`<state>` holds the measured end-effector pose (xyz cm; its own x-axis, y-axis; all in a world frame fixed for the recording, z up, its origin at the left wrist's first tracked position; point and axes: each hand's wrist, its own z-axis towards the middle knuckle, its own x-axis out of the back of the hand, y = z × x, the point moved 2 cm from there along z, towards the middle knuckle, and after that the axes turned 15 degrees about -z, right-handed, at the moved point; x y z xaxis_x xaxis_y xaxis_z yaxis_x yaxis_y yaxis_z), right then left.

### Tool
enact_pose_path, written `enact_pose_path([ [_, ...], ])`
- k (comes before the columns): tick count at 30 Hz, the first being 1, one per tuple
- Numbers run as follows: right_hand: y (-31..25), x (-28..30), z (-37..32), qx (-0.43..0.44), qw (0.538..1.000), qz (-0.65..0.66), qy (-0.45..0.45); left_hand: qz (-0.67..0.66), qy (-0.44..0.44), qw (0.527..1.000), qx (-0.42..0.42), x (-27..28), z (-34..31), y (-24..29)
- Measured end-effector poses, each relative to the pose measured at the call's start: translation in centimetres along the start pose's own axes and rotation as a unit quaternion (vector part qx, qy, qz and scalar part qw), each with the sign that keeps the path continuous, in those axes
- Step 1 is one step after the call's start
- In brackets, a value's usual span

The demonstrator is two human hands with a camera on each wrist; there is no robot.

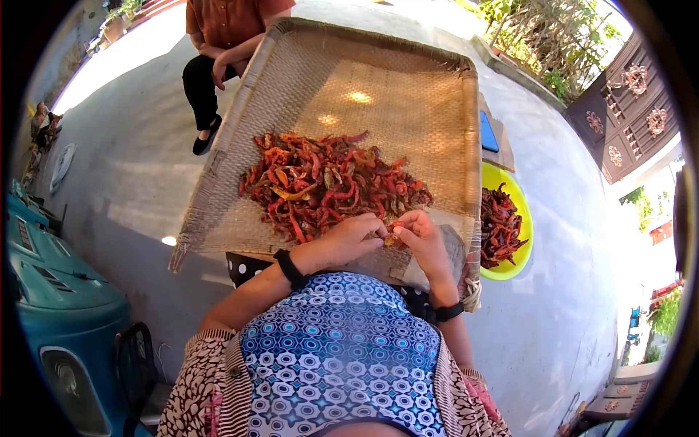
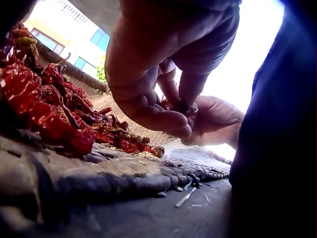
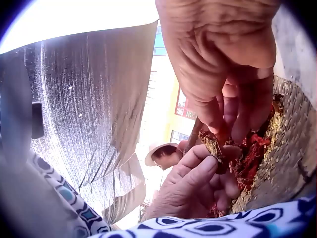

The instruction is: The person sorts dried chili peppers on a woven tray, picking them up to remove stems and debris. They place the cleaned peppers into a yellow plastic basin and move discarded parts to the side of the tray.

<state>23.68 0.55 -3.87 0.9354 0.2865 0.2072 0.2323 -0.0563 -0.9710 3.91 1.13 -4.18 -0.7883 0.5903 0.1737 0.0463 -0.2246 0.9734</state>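
Note:
Near the front edge of a woven tray (image 1: 408,80), my left hand (image 1: 349,239) and right hand (image 1: 424,244) meet over one dried chili pepper (image 3: 212,145). Thumb and fingertips of the left hand pinch its brownish, wrinkled end, seen close up in the right wrist view. From above, the right hand's fingers grip the same pepper. Much of it is hidden behind fingers in the left wrist view. Just beyond the hands lies a heap of dried red chili peppers (image 1: 320,182), with a few yellowish ones among them.
Right of the tray stands a yellow-green basin (image 1: 528,233) holding darker dried peppers (image 1: 501,226). A blue phone (image 1: 488,132) lies behind it on a board. Another person (image 1: 233,29) sits at the tray's far left. A teal vehicle (image 1: 65,291) stands at left.

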Motion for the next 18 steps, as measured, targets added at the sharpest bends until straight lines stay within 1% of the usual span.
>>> enact_pose_path([
  [1,0.3,0.5,-0.1,-0.013,1.000,0.007,0.002,0.000,0.019,1.000,-0.009,0.1,0.0,0.2],
  [4,-0.1,3.2,-0.7,-0.033,0.991,-0.032,0.123,-0.002,0.060,0.998,0.034,0.1,0.1,-0.5],
  [5,-0.2,4.4,-1.1,-0.015,0.980,0.055,0.189,-0.026,0.062,0.996,0.066,0.1,0.1,-0.6],
  [6,-0.2,5.5,-1.5,0.004,0.957,0.141,0.253,-0.050,0.062,0.992,0.098,0.1,0.1,-0.1],
  [7,-0.1,6.5,-1.8,0.023,0.922,0.225,0.313,-0.074,0.063,0.987,0.129,0.1,0.1,0.1],
  [10,0.4,8.0,-2.2,-0.016,0.884,0.303,0.356,-0.008,0.056,0.993,0.107,0.1,0.1,0.4],
  [12,0.1,6.2,-2.2,-0.026,0.957,0.153,0.246,0.002,0.043,0.994,0.102,0.0,0.3,0.1],
  [14,-0.7,3.2,-2.0,-0.022,0.993,-0.008,0.118,0.017,0.025,0.995,0.096,0.0,0.2,0.0],
  [15,-1.0,1.8,-1.8,-0.012,0.995,-0.092,0.047,0.027,0.015,0.995,0.091,-0.1,0.2,0.0],
  [16,-0.9,0.7,-1.6,0.001,0.995,-0.097,0.031,0.038,0.004,0.996,0.086,-0.1,0.2,0.1],
  [18,-0.4,-0.8,-1.3,0.027,0.994,-0.106,-0.001,0.003,0.017,0.994,0.107,0.0,0.1,0.4],
])
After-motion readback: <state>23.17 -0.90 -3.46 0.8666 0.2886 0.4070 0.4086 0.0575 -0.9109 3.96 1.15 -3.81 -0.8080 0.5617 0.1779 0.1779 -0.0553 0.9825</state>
